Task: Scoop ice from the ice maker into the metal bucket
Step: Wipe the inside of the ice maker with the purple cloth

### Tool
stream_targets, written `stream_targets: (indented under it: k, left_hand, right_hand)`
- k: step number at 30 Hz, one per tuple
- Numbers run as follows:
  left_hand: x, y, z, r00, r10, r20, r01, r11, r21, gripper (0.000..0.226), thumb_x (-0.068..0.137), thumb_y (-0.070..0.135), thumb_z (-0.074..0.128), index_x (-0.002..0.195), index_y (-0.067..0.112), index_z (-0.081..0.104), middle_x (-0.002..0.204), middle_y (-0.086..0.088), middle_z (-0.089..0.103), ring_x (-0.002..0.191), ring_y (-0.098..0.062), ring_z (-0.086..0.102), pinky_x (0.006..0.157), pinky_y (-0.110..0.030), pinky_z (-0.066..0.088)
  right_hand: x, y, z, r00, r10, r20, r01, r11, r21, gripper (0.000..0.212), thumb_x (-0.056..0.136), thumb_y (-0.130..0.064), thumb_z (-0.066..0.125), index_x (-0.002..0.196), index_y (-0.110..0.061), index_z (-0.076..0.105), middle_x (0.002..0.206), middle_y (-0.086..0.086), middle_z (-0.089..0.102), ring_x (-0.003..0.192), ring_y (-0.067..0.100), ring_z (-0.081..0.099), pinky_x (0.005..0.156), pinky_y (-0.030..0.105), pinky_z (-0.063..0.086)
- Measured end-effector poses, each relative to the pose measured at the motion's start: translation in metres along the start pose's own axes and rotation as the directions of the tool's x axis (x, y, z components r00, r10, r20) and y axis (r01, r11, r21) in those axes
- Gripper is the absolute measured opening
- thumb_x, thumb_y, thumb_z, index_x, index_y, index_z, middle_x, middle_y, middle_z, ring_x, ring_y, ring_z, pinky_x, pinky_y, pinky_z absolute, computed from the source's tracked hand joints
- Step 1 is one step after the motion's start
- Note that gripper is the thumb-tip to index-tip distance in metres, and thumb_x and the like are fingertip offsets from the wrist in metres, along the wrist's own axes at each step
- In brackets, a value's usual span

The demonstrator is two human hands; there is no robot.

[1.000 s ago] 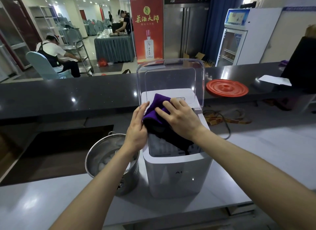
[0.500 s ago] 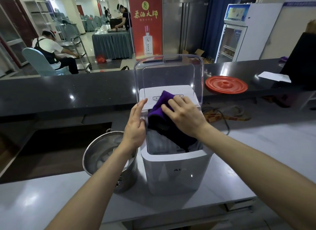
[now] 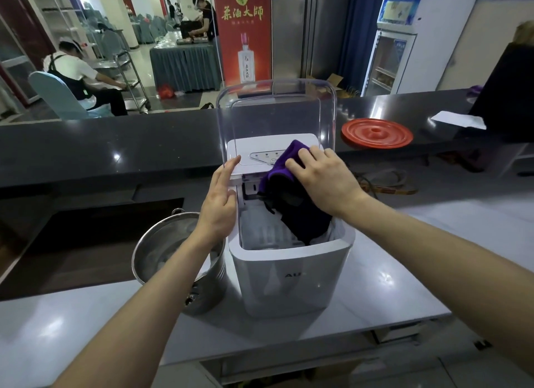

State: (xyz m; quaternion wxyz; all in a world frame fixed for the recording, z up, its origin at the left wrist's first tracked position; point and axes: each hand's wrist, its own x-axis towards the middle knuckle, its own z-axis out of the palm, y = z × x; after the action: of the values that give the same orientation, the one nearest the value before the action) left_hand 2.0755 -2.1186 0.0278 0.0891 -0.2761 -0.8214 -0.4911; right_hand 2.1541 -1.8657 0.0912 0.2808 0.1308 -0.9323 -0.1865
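The ice maker [image 3: 291,272] is standing near the counter's [image 3: 390,272] front edge, lid [image 3: 274,110] raised, with the bucket [image 3: 150,254] just beside its left wall. The left hand [image 3: 218,205] is resting straight-fingered against that wall, and the right hand [image 3: 323,182] is pressing a cloth [image 3: 289,202] flat over the bin. Ice is likely handling slick, hard and loose, so it needs lifting from beneath.
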Motion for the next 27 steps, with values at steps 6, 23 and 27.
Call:
stream_targets:
  k: [6,23,27]
  left_hand:
    - [0.002,-0.003,0.001,1.000,0.024,-0.010,-0.024,1.000,-0.018,0.082,0.096,-0.005,0.038,0.165,0.039,0.035,0.169,0.013,0.034,0.153,0.003,0.031,0.121,-0.010,0.021]
    - [0.000,0.001,0.000,1.000,0.030,-0.010,-0.030,0.999,-0.034,0.080,0.095,-0.007,0.037,0.165,0.030,0.037,0.168,0.006,0.036,0.155,-0.001,0.032,0.125,-0.015,0.021]
    - [-0.001,0.004,0.001,1.000,0.025,-0.018,-0.026,0.999,-0.021,0.080,0.098,-0.011,0.038,0.166,0.032,0.035,0.169,0.008,0.035,0.154,0.003,0.030,0.122,-0.010,0.019]
  right_hand:
    - [-0.005,0.006,-0.021,0.947,-0.174,-0.271,0.218,0.966,0.142,0.027,0.101,-0.021,0.065,0.122,-0.004,0.069,0.109,0.018,0.064,0.090,0.034,0.059,0.075,0.045,0.054]
    - [0.007,-0.022,0.022,0.679,-0.722,0.137,0.731,0.682,-0.024,0.046,0.106,-0.019,0.029,0.120,-0.018,0.073,0.134,0.001,0.056,0.110,0.027,0.050,0.090,0.042,0.041]
    - [0.002,-0.017,0.021,0.719,-0.680,0.144,0.688,0.726,-0.003,0.044,0.108,-0.019,0.030,0.114,-0.019,0.073,0.128,0.002,0.056,0.107,0.027,0.050,0.086,0.042,0.041]
